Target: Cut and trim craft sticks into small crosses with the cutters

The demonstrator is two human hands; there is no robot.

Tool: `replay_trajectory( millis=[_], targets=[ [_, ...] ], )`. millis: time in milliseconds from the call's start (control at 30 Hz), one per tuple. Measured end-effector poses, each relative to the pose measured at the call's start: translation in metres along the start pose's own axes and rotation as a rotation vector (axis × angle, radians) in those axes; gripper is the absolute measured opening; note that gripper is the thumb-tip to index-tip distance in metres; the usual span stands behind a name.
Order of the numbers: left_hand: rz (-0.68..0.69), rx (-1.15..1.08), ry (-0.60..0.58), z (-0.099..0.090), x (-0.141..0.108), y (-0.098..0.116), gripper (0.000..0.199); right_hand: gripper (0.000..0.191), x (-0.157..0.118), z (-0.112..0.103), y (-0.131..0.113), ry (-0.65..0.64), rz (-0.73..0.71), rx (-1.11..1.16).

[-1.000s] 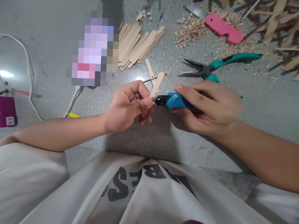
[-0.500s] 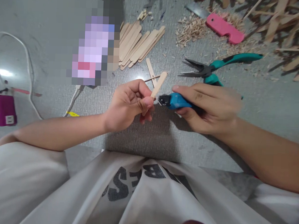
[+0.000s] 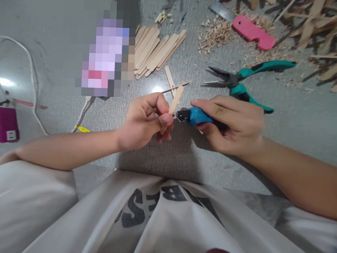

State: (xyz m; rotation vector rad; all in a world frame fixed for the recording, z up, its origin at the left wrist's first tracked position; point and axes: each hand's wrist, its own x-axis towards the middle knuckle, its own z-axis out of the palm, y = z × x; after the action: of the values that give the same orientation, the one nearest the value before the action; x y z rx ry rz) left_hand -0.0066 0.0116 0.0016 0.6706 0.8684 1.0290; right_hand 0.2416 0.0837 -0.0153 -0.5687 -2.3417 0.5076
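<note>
Between the thumb and fingers of my left hand [image 3: 146,122] is a pale wooden stick [image 3: 176,100], its rounded end pointing up and away. My right hand [image 3: 226,123] grips a blue tool [image 3: 199,116] with a dark metal head, which is at the stick's lower part, close to my left fingertips. Whether the head touches the stick is too small to tell. Just beyond my left hand, a thin dark stick [image 3: 181,86] crosses another flat stick [image 3: 169,76] on the table. Several flat sticks [image 3: 162,54] lie in a fanned pile farther back.
Open pliers with teal handles [image 3: 270,66] lie beyond my right hand. A pink-handled knife [image 3: 253,32] rests by wood shavings [image 3: 216,34]. Wood pieces [image 3: 307,31] cover the back right. A blurred phone [image 3: 106,54] with a cable and a purple socket block [image 3: 4,124] are at the left.
The stick in my left hand has shifted down, so its rounded end shows lower. My right hand and the blue tool have moved slightly left and down, uncovering more of the pliers' lower handle.
</note>
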Motion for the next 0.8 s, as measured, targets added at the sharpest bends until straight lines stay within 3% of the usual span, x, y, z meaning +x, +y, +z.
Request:
replay_trajectory(
  millis=[267,400,800],
  targets=[
    [0.002,-0.046,0.008,0.0009,0.0044,0.0027,0.060,0.052,-0.0064,0.0003,0.0056,0.126,-0.044,-0.160],
    [-0.017,-0.059,0.041,0.0023,0.0044,0.0033,0.063,0.051,-0.0073,-0.0029,0.0055,0.046,0.038,-0.124],
    [-0.003,-0.033,0.065,0.0025,0.0028,0.0028,0.063,0.041,-0.0035,-0.0023,0.0084,0.012,-0.010,0.008]
  ],
)
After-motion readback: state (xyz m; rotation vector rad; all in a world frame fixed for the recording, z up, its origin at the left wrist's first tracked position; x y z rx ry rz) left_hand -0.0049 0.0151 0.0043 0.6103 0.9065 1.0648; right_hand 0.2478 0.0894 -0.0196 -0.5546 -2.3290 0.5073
